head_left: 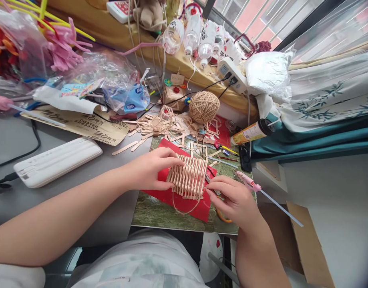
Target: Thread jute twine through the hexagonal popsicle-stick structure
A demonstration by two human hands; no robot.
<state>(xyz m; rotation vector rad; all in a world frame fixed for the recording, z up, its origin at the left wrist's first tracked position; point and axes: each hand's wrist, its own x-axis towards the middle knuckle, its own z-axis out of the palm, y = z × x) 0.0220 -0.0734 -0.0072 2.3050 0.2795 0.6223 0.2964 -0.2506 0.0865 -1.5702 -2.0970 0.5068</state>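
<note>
A small lattice frame of wooden craft sticks [190, 178] sits over a red paper sheet [167, 192] on a green mat [159, 214]. My left hand [152, 170] grips the frame's left side, fingers curled over its top edge. My right hand [233, 198] is closed at the frame's right lower corner, pinching there, with scissors partly hidden under it. A loop of twine hangs from the frame's bottom.
A ball of twine [204, 106] and loose craft sticks [147, 128] lie behind. A pink glue gun [250, 184], a glue tube [251, 132], a white power bank [56, 160], a power strip [232, 74], plastic bags and bottles surround the mat.
</note>
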